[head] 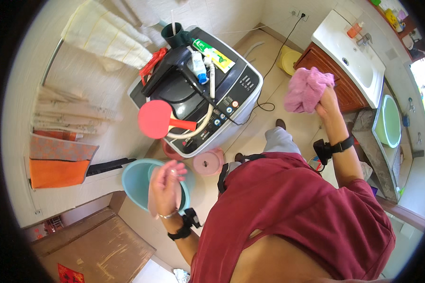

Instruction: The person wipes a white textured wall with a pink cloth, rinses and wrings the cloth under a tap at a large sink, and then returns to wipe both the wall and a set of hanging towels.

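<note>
My right hand (328,102) grips a bunched pink cloth (306,90), held in the air before the washbasin cabinet. Nothing is in my left hand (168,184), whose fingers are apart above a light blue plastic tub (136,178). Ahead stands a top-loading washing machine (244,85). On its lid lie a pink table tennis bat (154,119), a black hair dryer (164,69), a green and yellow toothpaste tube (214,56), a smaller white tube with a blue cap (199,67) and a dark green cup (173,35).
A white washbasin (357,63) on a wooden cabinet (334,83) stands at the right, near a yellow bin (288,60). A green basin (389,121) rests farther right. A black cord (288,37) trails over the floor by the machine. A pink lidded bucket (208,162) stands beside the tub.
</note>
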The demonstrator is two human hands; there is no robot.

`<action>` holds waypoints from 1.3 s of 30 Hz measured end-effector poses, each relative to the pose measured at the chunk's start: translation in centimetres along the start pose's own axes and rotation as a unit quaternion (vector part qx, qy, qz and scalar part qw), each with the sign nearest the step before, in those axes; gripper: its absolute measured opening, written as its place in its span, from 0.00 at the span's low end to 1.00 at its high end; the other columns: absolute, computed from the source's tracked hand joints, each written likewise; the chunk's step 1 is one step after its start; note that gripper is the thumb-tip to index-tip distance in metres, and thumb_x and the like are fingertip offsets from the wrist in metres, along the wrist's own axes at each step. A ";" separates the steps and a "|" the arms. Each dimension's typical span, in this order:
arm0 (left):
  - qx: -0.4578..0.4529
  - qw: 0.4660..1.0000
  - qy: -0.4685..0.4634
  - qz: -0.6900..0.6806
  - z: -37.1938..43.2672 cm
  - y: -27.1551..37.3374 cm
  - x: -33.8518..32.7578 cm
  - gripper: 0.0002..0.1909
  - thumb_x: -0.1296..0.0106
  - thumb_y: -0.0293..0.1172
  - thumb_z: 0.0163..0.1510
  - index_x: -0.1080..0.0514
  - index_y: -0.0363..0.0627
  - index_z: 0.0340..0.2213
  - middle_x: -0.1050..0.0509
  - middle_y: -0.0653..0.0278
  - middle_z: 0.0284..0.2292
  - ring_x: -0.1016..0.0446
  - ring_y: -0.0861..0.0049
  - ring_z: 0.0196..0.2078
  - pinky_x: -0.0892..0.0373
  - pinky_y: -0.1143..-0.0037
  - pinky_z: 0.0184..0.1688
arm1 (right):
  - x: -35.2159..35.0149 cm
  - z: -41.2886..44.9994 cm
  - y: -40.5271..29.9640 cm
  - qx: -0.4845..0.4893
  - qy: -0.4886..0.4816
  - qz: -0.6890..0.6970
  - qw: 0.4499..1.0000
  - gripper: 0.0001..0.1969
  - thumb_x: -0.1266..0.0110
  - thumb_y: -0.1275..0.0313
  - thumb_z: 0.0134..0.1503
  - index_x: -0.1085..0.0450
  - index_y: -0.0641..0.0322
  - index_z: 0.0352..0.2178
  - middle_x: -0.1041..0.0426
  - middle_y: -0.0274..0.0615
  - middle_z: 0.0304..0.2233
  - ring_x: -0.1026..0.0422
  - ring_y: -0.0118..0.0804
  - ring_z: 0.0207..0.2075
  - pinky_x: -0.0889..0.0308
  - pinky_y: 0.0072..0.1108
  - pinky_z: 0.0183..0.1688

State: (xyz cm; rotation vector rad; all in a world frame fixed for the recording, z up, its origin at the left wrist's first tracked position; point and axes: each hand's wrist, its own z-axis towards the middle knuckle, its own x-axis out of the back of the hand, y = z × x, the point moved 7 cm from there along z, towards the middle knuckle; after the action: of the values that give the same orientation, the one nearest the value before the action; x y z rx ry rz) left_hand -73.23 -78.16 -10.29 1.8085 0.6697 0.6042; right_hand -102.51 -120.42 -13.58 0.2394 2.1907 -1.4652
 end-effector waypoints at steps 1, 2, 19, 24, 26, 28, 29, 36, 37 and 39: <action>0.007 1.000 -0.019 -0.013 0.4 -0.9 -2.0 0.15 0.54 0.30 0.61 0.31 0.33 0.46 0.23 0.52 0.38 0.23 0.71 0.37 0.29 0.75 0.37 | -0.6 0.9 -0.1 -0.014 -0.019 -0.026 0.999 0.15 0.43 0.76 0.54 0.37 0.58 0.42 0.31 0.37 0.40 0.29 0.32 0.40 0.28 0.26 0.39; 0.014 0.999 -0.035 -0.025 0.7 -1.6 -4.1 0.15 0.54 0.30 0.61 0.31 0.33 0.45 0.23 0.52 0.38 0.23 0.70 0.37 0.28 0.75 0.37 | -1.1 2.0 -0.2 -0.030 -0.040 -0.052 0.997 0.15 0.44 0.76 0.55 0.36 0.58 0.43 0.31 0.37 0.40 0.29 0.32 0.40 0.28 0.26 0.40; 0.053 0.986 -0.146 -0.061 12.8 8.5 -36.4 0.15 0.51 0.30 0.60 0.31 0.36 0.47 0.24 0.57 0.39 0.24 0.74 0.40 0.28 0.77 0.40 | -0.2 23.4 -10.5 -0.043 -0.130 -0.008 0.991 0.16 0.47 0.61 0.59 0.37 0.55 0.45 0.33 0.29 0.36 0.33 0.26 0.36 0.34 0.20 0.36; 0.074 0.990 -0.107 -0.047 14.5 9.7 -35.4 0.15 0.54 0.28 0.61 0.32 0.33 0.48 0.24 0.52 0.40 0.24 0.69 0.41 0.28 0.74 0.41 | -2.6 29.6 -9.0 -0.047 -0.143 0.055 0.987 0.18 0.47 0.62 0.59 0.38 0.56 0.48 0.32 0.31 0.38 0.32 0.29 0.38 0.33 0.23 0.37; 0.037 0.995 -0.074 -0.054 15.6 10.5 -34.0 0.16 0.53 0.29 0.61 0.32 0.33 0.48 0.24 0.52 0.40 0.24 0.68 0.40 0.28 0.74 0.41 | -4.4 31.0 -8.4 -0.086 -0.151 0.084 0.981 0.22 0.48 0.62 0.59 0.40 0.56 0.52 0.33 0.32 0.39 0.33 0.29 0.40 0.33 0.24 0.39; 0.035 0.996 -0.058 -0.058 15.8 11.2 -33.3 0.16 0.53 0.30 0.60 0.32 0.33 0.47 0.24 0.51 0.40 0.23 0.68 0.40 0.28 0.74 0.41 | -7.0 31.3 -8.8 -0.115 -0.205 0.114 0.965 0.15 0.50 0.62 0.60 0.35 0.57 0.45 0.31 0.36 0.35 0.31 0.33 0.37 0.32 0.28 0.37; 0.015 0.997 -0.029 -0.074 15.7 11.6 -32.7 0.16 0.53 0.30 0.60 0.31 0.32 0.47 0.23 0.51 0.40 0.23 0.67 0.40 0.28 0.73 0.41 | -8.1 31.9 -9.1 -0.110 -0.208 0.115 0.965 0.15 0.50 0.62 0.60 0.35 0.57 0.45 0.31 0.36 0.35 0.31 0.33 0.37 0.32 0.28 0.37; 0.027 0.983 0.088 -0.157 14.9 8.0 -28.8 0.17 0.53 0.32 0.61 0.32 0.30 0.46 0.24 0.47 0.40 0.23 0.64 0.41 0.27 0.72 0.41 | -12.7 41.8 -7.4 -0.075 -0.051 0.142 0.986 0.11 0.52 0.62 0.60 0.33 0.57 0.37 0.30 0.39 0.33 0.30 0.39 0.35 0.30 0.34 0.35; 0.027 0.980 0.115 -0.162 14.7 7.9 -28.3 0.18 0.53 0.32 0.61 0.32 0.29 0.46 0.24 0.46 0.40 0.23 0.64 0.40 0.27 0.72 0.41 | -13.3 43.3 -7.3 -0.079 -0.039 0.154 0.984 0.10 0.52 0.62 0.60 0.33 0.57 0.37 0.30 0.39 0.33 0.30 0.39 0.35 0.30 0.35 0.35; 0.025 0.973 0.146 -0.174 14.6 8.4 -27.8 0.16 0.55 0.30 0.61 0.32 0.29 0.46 0.24 0.46 0.39 0.22 0.64 0.39 0.27 0.72 0.41 | -15.0 46.2 -7.5 -0.080 -0.027 0.164 0.983 0.10 0.51 0.63 0.60 0.32 0.56 0.36 0.29 0.40 0.34 0.30 0.40 0.35 0.30 0.36 0.35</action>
State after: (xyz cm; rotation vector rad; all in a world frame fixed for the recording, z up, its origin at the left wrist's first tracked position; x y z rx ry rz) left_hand -81.80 -109.48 -9.16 1.6076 1.1827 0.6231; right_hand -78.74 -163.44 -14.14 0.4742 2.0923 -1.0971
